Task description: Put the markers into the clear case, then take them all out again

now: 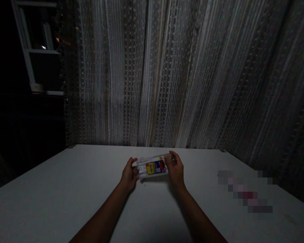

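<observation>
A clear plastic case (152,167) with a yellow, blue and red label is held just above the white table, slightly tilted, its right end higher. Its left end is gripped by my left hand (129,175), whose fingers curl round the edge. On the other end, my right hand (176,168) has its thumb on the front and its fingers over the top corner. White shapes show through the plastic, but I cannot make out what they are. The label's print is too small to read.
The white table (91,189) stretches out on all sides of my hands. A blurred-out, pixelated patch (245,194) lies on its right part. A patterned curtain (152,74) hangs behind the far edge. At the upper left is a window (27,64), and the room there is dark.
</observation>
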A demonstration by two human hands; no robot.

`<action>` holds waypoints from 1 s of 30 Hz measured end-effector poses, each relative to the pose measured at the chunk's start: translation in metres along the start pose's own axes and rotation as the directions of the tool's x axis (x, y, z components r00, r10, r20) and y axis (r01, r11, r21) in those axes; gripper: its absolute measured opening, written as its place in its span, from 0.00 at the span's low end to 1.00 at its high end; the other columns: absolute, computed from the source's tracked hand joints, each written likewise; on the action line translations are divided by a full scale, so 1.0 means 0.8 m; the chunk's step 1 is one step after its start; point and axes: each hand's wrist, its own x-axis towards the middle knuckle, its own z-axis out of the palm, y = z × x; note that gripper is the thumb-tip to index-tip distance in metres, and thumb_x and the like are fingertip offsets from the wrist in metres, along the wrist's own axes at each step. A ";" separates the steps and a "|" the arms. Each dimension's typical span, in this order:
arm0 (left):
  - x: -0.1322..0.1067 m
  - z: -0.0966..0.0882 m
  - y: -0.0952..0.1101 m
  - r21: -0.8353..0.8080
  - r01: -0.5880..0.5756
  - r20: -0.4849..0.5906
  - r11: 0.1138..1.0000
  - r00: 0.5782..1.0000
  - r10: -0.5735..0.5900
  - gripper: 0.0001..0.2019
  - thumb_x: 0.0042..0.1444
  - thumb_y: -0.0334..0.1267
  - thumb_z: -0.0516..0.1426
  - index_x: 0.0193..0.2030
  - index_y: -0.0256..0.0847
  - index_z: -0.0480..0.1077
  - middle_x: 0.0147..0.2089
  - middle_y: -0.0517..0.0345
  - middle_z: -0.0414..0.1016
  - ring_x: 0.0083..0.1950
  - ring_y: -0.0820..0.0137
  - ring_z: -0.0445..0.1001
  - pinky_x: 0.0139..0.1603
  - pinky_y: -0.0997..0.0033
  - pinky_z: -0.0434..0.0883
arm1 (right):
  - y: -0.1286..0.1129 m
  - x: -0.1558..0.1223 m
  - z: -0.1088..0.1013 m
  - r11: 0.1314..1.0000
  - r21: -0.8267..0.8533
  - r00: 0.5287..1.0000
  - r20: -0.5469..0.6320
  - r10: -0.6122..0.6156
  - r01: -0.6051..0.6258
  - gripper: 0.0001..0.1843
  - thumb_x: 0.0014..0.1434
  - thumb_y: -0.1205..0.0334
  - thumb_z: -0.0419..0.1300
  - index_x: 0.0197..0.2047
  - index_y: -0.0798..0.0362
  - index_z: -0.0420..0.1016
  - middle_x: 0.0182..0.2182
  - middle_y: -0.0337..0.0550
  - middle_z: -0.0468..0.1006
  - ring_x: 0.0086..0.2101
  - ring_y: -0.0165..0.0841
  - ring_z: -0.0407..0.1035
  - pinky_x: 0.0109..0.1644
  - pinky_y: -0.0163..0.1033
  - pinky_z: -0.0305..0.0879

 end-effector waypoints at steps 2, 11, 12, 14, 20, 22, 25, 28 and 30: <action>-0.002 0.001 0.001 0.006 0.002 -0.016 1.000 1.000 -0.002 0.10 0.59 0.44 0.48 0.39 0.40 0.62 0.26 0.59 0.72 0.19 0.72 0.71 0.22 0.72 0.70 | -0.002 -0.001 -0.001 1.000 -0.024 1.000 -0.014 -0.017 0.016 0.28 0.45 0.46 0.60 0.44 0.57 0.69 0.36 0.47 0.74 0.36 0.38 0.67 0.41 0.43 0.64; -0.004 0.000 0.006 -0.005 0.008 -0.029 1.000 1.000 -0.008 0.10 0.59 0.44 0.48 0.40 0.40 0.62 0.28 0.58 0.73 0.24 0.69 0.74 0.25 0.69 0.71 | -0.012 -0.006 -0.001 0.999 0.006 0.998 -0.049 -0.045 0.046 0.25 0.47 0.47 0.60 0.44 0.55 0.68 0.36 0.45 0.73 0.35 0.36 0.67 0.40 0.41 0.64; -0.003 -0.001 0.006 -0.008 0.007 -0.027 1.000 1.000 -0.007 0.10 0.59 0.44 0.47 0.39 0.40 0.62 0.28 0.58 0.73 0.24 0.70 0.73 0.24 0.70 0.71 | -0.013 -0.006 -0.001 0.999 0.005 0.997 -0.055 -0.050 0.050 0.25 0.46 0.47 0.60 0.43 0.55 0.68 0.36 0.45 0.73 0.35 0.37 0.67 0.40 0.41 0.64; 0.000 -0.002 0.005 -0.010 0.006 -0.023 1.000 1.000 -0.006 0.11 0.59 0.44 0.48 0.37 0.39 0.63 0.26 0.59 0.72 0.22 0.70 0.72 0.23 0.71 0.70 | -0.015 -0.007 -0.002 0.998 -0.002 0.996 -0.064 -0.060 0.060 0.24 0.46 0.47 0.60 0.42 0.55 0.68 0.36 0.45 0.74 0.37 0.37 0.67 0.41 0.41 0.63; 0.002 -0.004 0.006 0.001 -0.001 0.014 1.000 1.000 0.001 0.08 0.55 0.39 0.51 0.34 0.37 0.65 0.22 0.61 0.71 0.19 0.72 0.70 0.20 0.73 0.69 | -0.014 -0.004 -0.003 0.999 0.017 0.997 -0.069 -0.042 0.043 0.25 0.46 0.46 0.60 0.42 0.55 0.68 0.36 0.46 0.73 0.38 0.38 0.66 0.42 0.42 0.62; 0.001 -0.003 0.007 0.008 -0.009 0.028 1.000 1.000 0.009 0.07 0.54 0.39 0.52 0.33 0.37 0.66 0.21 0.61 0.71 0.19 0.72 0.71 0.20 0.74 0.69 | -0.013 -0.004 -0.004 0.999 0.035 0.997 -0.074 -0.035 0.038 0.25 0.46 0.46 0.60 0.42 0.55 0.68 0.37 0.46 0.73 0.38 0.38 0.66 0.42 0.41 0.62; 0.000 -0.001 0.008 0.025 -0.020 0.053 0.999 0.998 0.019 0.06 0.52 0.38 0.53 0.32 0.37 0.67 0.21 0.61 0.72 0.19 0.71 0.72 0.20 0.74 0.69 | -0.012 -0.003 -0.004 0.998 0.052 0.996 -0.083 -0.023 0.027 0.25 0.46 0.45 0.60 0.42 0.55 0.68 0.37 0.46 0.73 0.38 0.37 0.66 0.42 0.41 0.62; 0.000 -0.001 0.003 0.071 -0.032 0.091 0.997 0.995 0.026 0.07 0.49 0.37 0.55 0.31 0.35 0.69 0.22 0.58 0.74 0.21 0.69 0.73 0.21 0.73 0.70 | -0.008 -0.003 -0.003 0.998 0.055 0.996 -0.085 0.001 0.004 0.25 0.45 0.45 0.60 0.41 0.55 0.68 0.37 0.46 0.73 0.38 0.37 0.66 0.42 0.40 0.62; 0.002 -0.002 -0.001 0.113 -0.063 0.101 0.992 0.994 0.051 0.08 0.47 0.37 0.58 0.31 0.33 0.70 0.23 0.56 0.75 0.23 0.68 0.75 0.23 0.72 0.70 | -0.002 -0.002 -0.002 0.998 0.060 0.996 -0.091 0.008 -0.003 0.26 0.45 0.44 0.60 0.41 0.55 0.68 0.38 0.46 0.72 0.38 0.37 0.66 0.41 0.40 0.62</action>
